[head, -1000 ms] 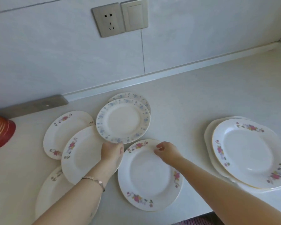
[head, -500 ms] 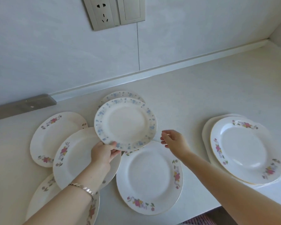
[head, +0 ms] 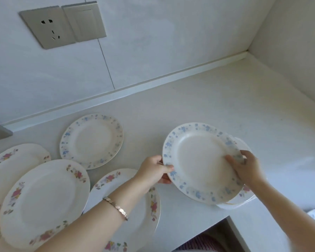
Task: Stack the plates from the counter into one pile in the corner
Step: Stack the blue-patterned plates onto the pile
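Blue-flowered china, a plate [head: 200,160], is held tilted in the right half of the frame by both hands. The left hand [head: 154,170] pinches its left rim, thumb on top; the right hand [head: 245,168] grips the right rim, fingers curled over the edge. It hangs over the pile of red-flowered plates [head: 244,194], whose rims peek out at its lower right on the white desk [head: 216,99]. A second blue-rimmed plate [head: 91,140] lies flat at centre left. Three red-flowered plates [head: 42,202] overlap at lower left. A bracelet [head: 116,207] circles the left wrist.
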`<action>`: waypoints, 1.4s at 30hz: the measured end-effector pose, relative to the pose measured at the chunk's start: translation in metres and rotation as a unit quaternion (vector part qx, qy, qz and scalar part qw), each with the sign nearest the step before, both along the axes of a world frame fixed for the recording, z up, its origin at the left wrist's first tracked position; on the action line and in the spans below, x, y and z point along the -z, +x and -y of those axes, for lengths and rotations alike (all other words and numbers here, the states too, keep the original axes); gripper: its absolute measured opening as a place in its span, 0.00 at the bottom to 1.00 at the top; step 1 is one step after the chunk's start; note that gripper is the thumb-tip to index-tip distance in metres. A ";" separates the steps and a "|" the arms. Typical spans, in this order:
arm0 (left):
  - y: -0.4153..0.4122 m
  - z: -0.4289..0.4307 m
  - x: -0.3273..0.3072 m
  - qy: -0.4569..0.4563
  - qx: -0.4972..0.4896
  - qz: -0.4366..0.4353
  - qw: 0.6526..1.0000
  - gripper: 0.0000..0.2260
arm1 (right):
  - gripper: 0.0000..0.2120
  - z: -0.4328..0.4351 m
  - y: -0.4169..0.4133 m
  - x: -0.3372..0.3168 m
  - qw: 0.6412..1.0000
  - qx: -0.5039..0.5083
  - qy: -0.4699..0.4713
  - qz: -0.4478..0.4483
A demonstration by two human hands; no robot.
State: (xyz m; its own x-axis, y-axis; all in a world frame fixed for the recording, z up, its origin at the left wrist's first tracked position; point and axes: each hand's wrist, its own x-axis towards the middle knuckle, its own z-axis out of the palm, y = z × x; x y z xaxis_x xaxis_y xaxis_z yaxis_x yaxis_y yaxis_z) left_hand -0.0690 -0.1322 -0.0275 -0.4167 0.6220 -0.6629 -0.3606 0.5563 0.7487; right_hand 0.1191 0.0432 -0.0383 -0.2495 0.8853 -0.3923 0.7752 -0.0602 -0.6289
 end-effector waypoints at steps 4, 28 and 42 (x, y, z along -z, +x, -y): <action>0.034 -0.041 0.029 -0.076 0.066 -0.050 0.994 0.08 | 0.26 -0.016 0.047 0.017 0.999 0.022 0.004 0.038; -0.013 -0.020 0.055 -0.260 0.449 -0.490 0.701 0.17 | 0.29 -0.040 0.059 0.034 0.942 -0.105 0.109 0.299; -0.064 0.018 0.049 -0.209 0.472 -0.297 0.803 0.15 | 0.16 0.044 -0.002 0.010 0.958 -0.269 0.100 0.011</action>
State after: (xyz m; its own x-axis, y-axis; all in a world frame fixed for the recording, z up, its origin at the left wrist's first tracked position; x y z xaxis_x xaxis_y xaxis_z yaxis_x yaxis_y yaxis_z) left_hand -0.1331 -0.1504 -0.0767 -0.2097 0.6223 -0.7541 0.7217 0.6189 0.3101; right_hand 0.1173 -0.0003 -0.0482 -0.6841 0.6893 -0.2387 0.6737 0.4717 -0.5689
